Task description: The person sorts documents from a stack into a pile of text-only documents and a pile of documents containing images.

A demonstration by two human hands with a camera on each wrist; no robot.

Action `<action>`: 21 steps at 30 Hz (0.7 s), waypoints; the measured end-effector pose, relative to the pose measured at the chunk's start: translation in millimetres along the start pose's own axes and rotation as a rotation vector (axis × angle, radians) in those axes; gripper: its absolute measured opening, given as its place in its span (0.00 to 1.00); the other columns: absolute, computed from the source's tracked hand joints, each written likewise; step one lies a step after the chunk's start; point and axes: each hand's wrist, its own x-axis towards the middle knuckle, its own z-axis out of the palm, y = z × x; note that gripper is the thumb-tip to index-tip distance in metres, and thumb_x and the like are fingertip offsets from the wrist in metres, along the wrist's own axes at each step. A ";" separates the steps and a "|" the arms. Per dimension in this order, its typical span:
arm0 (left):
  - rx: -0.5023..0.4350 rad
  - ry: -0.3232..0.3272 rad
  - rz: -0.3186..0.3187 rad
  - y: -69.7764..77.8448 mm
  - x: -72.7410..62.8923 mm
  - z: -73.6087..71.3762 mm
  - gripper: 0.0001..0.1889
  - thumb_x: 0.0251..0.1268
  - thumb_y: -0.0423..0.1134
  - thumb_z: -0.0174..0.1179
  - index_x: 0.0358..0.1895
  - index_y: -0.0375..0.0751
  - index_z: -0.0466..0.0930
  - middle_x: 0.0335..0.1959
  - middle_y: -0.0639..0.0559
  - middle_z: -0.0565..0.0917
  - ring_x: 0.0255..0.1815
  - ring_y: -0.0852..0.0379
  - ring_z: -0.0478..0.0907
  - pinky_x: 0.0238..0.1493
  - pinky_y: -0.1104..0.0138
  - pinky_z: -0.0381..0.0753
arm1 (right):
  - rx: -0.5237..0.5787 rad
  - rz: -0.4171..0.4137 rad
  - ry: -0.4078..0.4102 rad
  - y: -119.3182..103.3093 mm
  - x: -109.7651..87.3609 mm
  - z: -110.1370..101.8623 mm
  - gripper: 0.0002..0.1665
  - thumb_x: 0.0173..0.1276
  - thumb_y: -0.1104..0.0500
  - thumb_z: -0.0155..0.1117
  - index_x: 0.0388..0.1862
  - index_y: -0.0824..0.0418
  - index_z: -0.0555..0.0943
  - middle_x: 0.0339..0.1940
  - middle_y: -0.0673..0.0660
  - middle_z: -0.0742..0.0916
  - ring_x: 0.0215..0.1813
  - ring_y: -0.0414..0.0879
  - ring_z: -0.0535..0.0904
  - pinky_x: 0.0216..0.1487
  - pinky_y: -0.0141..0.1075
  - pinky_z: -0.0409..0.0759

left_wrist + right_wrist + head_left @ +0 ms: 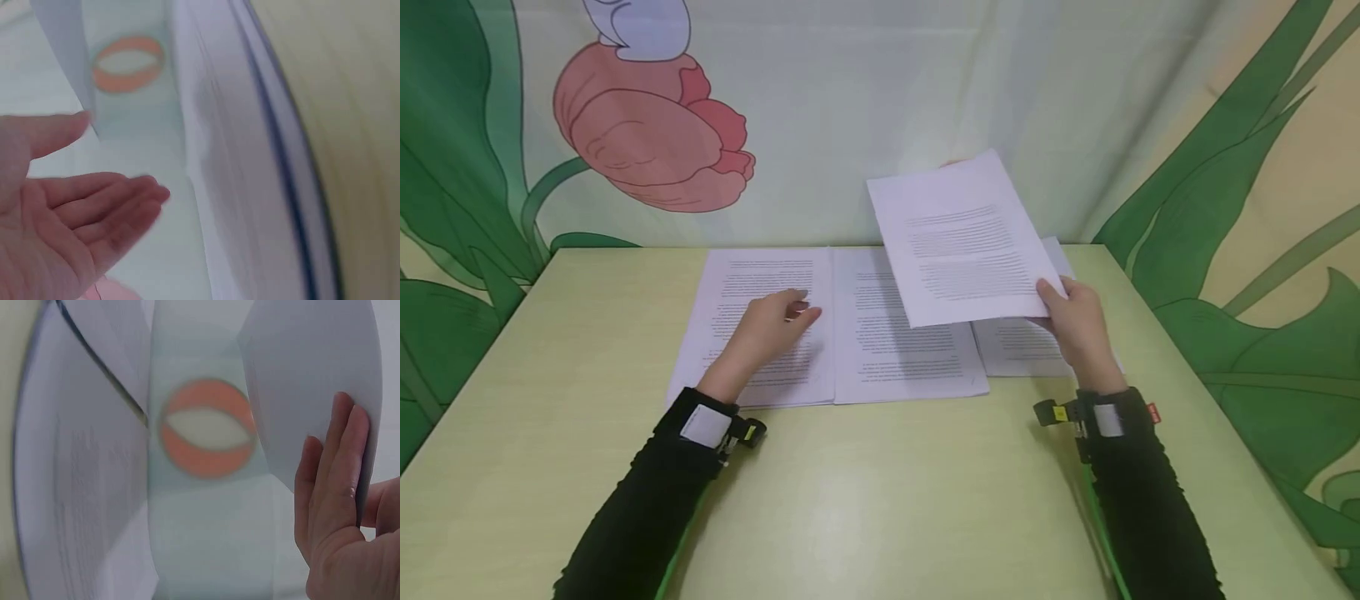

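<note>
My right hand pinches a printed sheet of paper by its lower right corner, thumb on the printed face and fingers behind. The sheet is held up and tilted over the papers on the table. Over the left stack of printed pages my left hand hovers with loosely bent fingers and nothing in them. In the left wrist view its thumb and fingers stand apart. A middle stack lies against the left one, and a right stack is partly hidden by the raised sheet and right hand.
The pale wooden table runs back to a hanging curtain printed with a pink flower and green leaves. The stacks lie along the table's far edge. Both wrists carry strapped cameras over dark sleeves.
</note>
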 end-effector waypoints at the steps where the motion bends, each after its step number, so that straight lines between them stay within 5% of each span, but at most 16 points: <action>1: -0.081 0.005 0.006 6.4 -1.0 2.0 0.29 0.70 0.53 0.51 0.63 0.35 0.71 0.55 0.39 0.81 0.55 0.44 0.79 0.55 0.53 0.77 | 0.010 -0.007 -0.015 -0.1 -1.5 6.4 0.36 0.75 0.44 0.43 0.74 0.64 0.57 0.65 0.64 0.74 0.60 0.51 0.78 0.50 0.29 0.80; 5: -0.398 -0.027 0.004 28.3 -6.8 8.4 0.29 0.68 0.58 0.50 0.59 0.37 0.76 0.45 0.43 0.86 0.44 0.46 0.85 0.47 0.58 0.83 | 0.047 -0.042 -0.081 -0.3 -7.4 30.7 0.32 0.77 0.48 0.41 0.72 0.67 0.59 0.62 0.64 0.76 0.58 0.52 0.79 0.46 0.29 0.81; 7: -0.470 -0.014 0.005 34.9 -8.9 11.8 0.29 0.68 0.56 0.53 0.60 0.36 0.74 0.42 0.43 0.87 0.40 0.46 0.86 0.45 0.59 0.84 | 0.035 -0.053 -0.108 -1.0 -10.9 40.6 0.31 0.78 0.50 0.40 0.71 0.67 0.60 0.60 0.64 0.77 0.57 0.53 0.80 0.44 0.29 0.82; 14: -0.399 0.134 -0.046 38.1 -10.4 22.2 0.28 0.61 0.42 0.63 0.64 0.37 0.70 0.35 0.46 0.88 0.29 0.57 0.86 0.37 0.66 0.82 | 0.012 -0.072 -0.211 1.2 -18.9 57.2 0.28 0.78 0.54 0.39 0.70 0.68 0.60 0.56 0.65 0.79 0.51 0.51 0.83 0.45 0.35 0.83; 21: -0.346 0.103 -0.092 36.2 -11.1 23.4 0.28 0.58 0.35 0.65 0.63 0.35 0.71 0.33 0.44 0.88 0.24 0.56 0.85 0.25 0.71 0.76 | -0.209 -0.064 -0.294 4.9 -21.0 53.2 0.27 0.73 0.56 0.52 0.64 0.71 0.68 0.49 0.69 0.82 0.34 0.45 0.86 0.41 0.39 0.85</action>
